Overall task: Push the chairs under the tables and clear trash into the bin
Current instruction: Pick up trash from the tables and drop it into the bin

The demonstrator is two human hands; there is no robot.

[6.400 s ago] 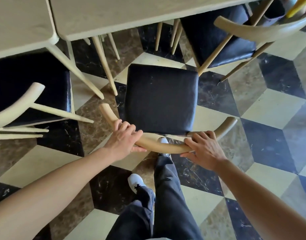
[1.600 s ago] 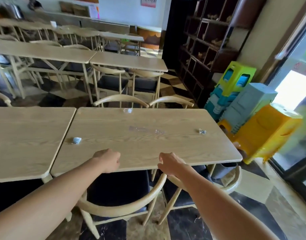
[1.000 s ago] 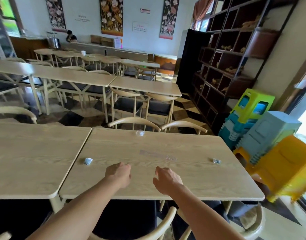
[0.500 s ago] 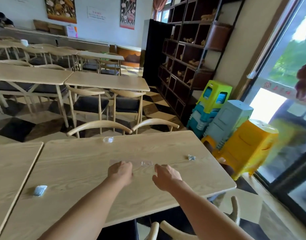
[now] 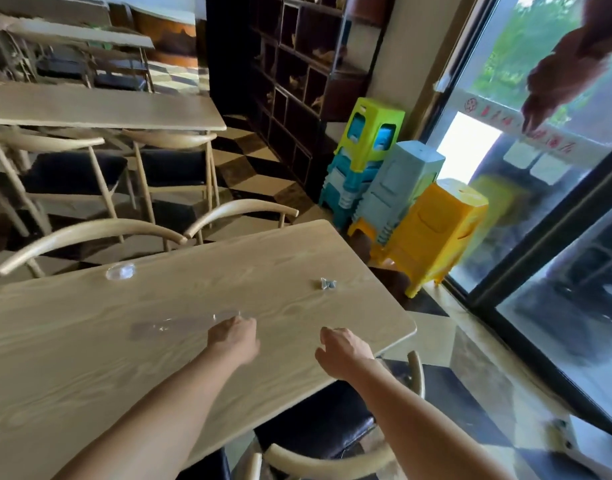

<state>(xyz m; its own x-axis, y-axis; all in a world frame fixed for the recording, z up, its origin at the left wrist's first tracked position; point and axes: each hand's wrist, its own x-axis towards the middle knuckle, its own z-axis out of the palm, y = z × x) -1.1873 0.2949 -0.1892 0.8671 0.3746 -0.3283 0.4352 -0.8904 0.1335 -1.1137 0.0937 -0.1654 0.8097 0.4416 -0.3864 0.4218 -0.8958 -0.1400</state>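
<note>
two hands over the table point(image 5: 90, 368), neither grasping anything. left hand point(image 5: 233, 336) loosely curled, fingertips at the end of the clear wrapper point(image 5: 180, 325), centre frame; right hand point(image 5: 342, 348) released, empty. foil scrap point(image 5: 328, 283) right of centre, clear lid point(image 5: 121, 271) upper left remain. chair point(image 5: 318, 441) at bottom appears tucked. no bin visible; trash clearing judged just starting.
</note>
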